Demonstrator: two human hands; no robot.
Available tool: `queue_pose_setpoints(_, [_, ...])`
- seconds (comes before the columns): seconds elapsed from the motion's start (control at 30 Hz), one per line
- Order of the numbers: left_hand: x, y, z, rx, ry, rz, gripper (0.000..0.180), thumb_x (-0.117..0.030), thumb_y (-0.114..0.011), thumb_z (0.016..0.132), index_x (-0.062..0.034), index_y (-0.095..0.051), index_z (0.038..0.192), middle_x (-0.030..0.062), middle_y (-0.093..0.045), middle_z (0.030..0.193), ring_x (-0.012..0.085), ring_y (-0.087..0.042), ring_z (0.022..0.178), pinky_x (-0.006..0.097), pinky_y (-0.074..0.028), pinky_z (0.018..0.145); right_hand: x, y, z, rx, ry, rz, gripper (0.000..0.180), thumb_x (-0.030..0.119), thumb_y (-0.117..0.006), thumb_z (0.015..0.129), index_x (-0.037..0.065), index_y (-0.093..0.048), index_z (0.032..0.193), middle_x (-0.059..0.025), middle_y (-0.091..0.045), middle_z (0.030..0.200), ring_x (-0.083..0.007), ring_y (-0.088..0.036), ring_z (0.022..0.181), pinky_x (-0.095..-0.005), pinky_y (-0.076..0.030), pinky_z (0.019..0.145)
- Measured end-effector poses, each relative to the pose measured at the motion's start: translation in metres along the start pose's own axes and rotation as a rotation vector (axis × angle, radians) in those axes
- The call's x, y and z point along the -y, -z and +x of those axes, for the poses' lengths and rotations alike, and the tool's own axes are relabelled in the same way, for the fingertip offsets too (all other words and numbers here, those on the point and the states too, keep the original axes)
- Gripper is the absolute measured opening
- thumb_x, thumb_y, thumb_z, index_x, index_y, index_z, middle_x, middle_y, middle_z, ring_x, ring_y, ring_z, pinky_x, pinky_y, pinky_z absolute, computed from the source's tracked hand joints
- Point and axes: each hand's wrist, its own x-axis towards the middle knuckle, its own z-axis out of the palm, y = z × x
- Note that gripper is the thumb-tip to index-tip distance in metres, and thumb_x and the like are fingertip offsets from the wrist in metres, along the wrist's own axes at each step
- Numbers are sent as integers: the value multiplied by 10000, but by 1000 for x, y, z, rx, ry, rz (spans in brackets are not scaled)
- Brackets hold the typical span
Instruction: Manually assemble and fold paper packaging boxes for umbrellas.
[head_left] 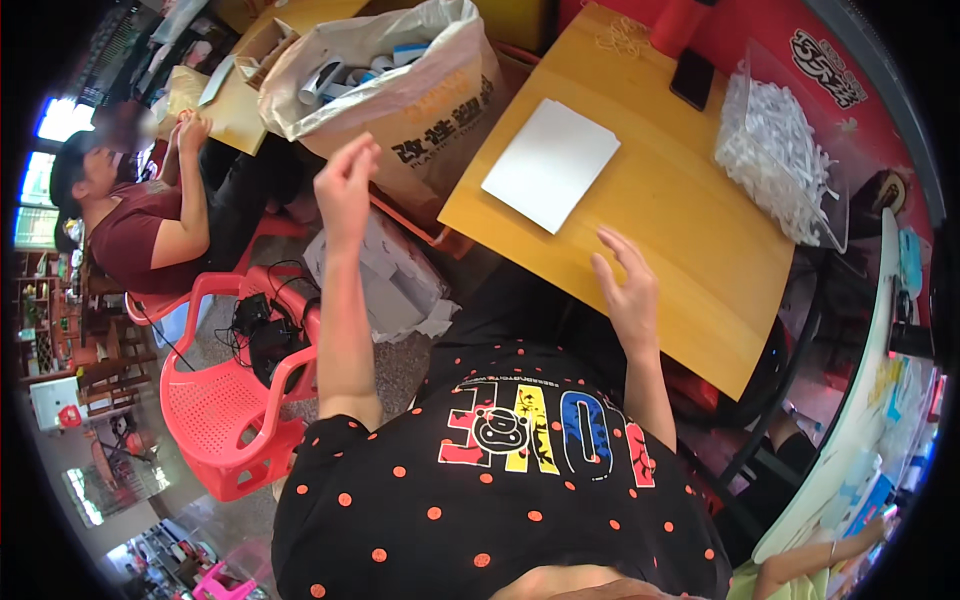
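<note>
Across the smooth yellow wooden table [700, 270] lies one item, a white rectangular paper stack [553, 165], its lower sheets hidden. Near its lower right, the right hand [628, 290] is empty, thumb and fingers apart; off the table's left edge, the left hand [347, 185] has bunched fingers, and I cannot tell whether they pinch anything. Behind it, a white woven sack [350, 128] holds partly hidden white-and-blue cylinders [322, 80]; rightward, a clear plastic bin [840, 225] holds tangled white strips [775, 145].

White paper stack [553, 165]: laid flat and askew on the tabletop [690, 260], edges slightly uneven, top face plain; right hand [628, 290] is held just beside it. Pale printed woven sack [430, 105]: stood upright beyond left hand [346, 190], mouth gaping; white and blue pieces are seen inside.
</note>
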Motion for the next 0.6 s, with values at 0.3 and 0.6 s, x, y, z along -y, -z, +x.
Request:
queue_pose_setpoints(0.3, [10, -51, -143, 309, 453, -351, 201, -81, -557, 930, 28, -655, 1067, 102, -689, 988, 160, -674, 864, 243, -531, 729, -8, -37, 50, 79, 467, -683, 526, 248, -703, 791, -20, -537, 1212, -179, -494, 1335, -294, -462, 1248, -470, -334, 1042])
queue_pose_setpoints(0.6, [-8, -59, -152, 451, 460, -366, 216, -72, -538, 938, 44, -638, 1091, 129, -682, 1016, 179, -675, 881, 254, -534, 743, -8, -45, 54, 1, 644, -773, 174, 96, -574, 792, 8, -607, 937, -132, -634, 1033, -257, -598, 1040, -492, -381, 986])
